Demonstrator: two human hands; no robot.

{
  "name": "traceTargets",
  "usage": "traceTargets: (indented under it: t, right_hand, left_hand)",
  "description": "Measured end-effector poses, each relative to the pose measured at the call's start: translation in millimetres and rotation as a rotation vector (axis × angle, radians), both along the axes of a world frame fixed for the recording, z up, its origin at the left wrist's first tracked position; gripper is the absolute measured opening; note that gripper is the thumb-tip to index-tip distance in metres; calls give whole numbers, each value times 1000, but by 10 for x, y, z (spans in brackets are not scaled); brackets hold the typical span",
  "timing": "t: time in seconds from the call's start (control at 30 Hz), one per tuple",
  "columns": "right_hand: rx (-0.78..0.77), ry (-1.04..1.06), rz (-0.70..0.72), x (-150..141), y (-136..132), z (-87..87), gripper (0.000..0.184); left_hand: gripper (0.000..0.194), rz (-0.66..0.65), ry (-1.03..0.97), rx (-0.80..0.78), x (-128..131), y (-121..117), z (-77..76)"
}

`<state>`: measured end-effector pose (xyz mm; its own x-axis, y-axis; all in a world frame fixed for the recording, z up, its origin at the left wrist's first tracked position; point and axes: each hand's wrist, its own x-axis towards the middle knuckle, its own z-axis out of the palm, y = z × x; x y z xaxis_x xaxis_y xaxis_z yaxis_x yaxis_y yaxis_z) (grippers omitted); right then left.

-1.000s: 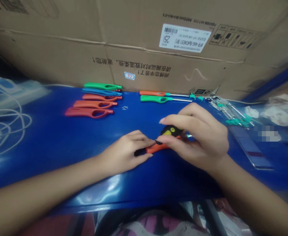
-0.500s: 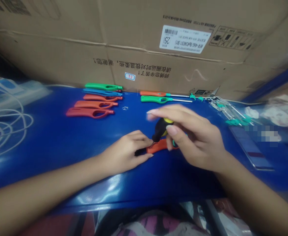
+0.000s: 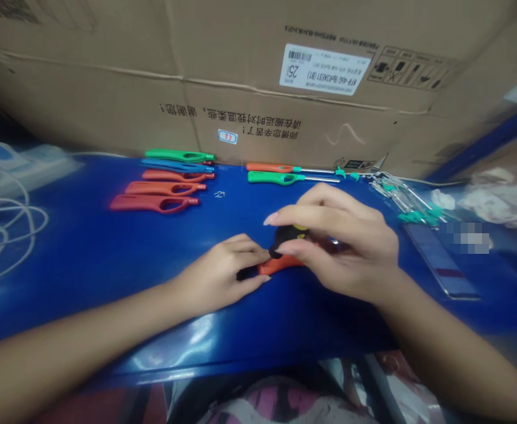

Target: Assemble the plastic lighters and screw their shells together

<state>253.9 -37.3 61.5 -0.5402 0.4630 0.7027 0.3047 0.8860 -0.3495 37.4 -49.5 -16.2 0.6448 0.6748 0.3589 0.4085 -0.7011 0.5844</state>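
My right hand (image 3: 344, 247) is closed around a short screwdriver (image 3: 285, 238) with a black and yellow handle. The tool stands tilted over an orange lighter (image 3: 282, 264) on the blue table, its tip hidden between my hands. My left hand (image 3: 223, 274) pinches the near end of that lighter between thumb and fingers. My right hand covers the lighter's other end. Behind my hands lie a few tiny screws (image 3: 219, 194), too small to count surely.
Several red, orange, blue and green lighter bodies (image 3: 165, 188) lie at back left. Two long lighters (image 3: 280, 178) rest by the cardboard box (image 3: 223, 76). At right are metal tubes with teal parts (image 3: 406, 197) and a phone (image 3: 439, 262); a white cable (image 3: 29, 235) coils left.
My right thumb and fingers have shifted on the screwdriver handle, and the hand sits further over the lighter. My left hand keeps its hold. The whole view has slid slightly left.
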Motion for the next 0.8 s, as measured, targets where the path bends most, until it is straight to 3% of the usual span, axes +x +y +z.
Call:
traceTargets:
  t: [0.1,0.2,0.27,0.43,0.57,0.63,0.8]
  right_hand:
    - [82,-51,-94,2,-8,-9,25]
    - [-135,-46,14,19,-4,-2,31]
    - [-206,4,44,19,15,-11,25]
    - [45,90,-108,12,90,-56,12]
    - [-121,-9,64,44,84,-24,31]
    - [-165,-7,131,40,54,-4,30]
    - [62,-75,-28,-46,-47,5,19]
  left_hand:
    - [19,-10,0,3,7,1,1]
    - [19,-15,-9,12,7,3,-3]
    - [15,-9,-17,21,7,4,-5]
    - [20,-18,-5,8,11,4,3]
    - [18,-8,-6,14,10,1,9]
    - [15,0,-6,15,11,-1,4]
    - [13,0,-8,5,20,1,-29]
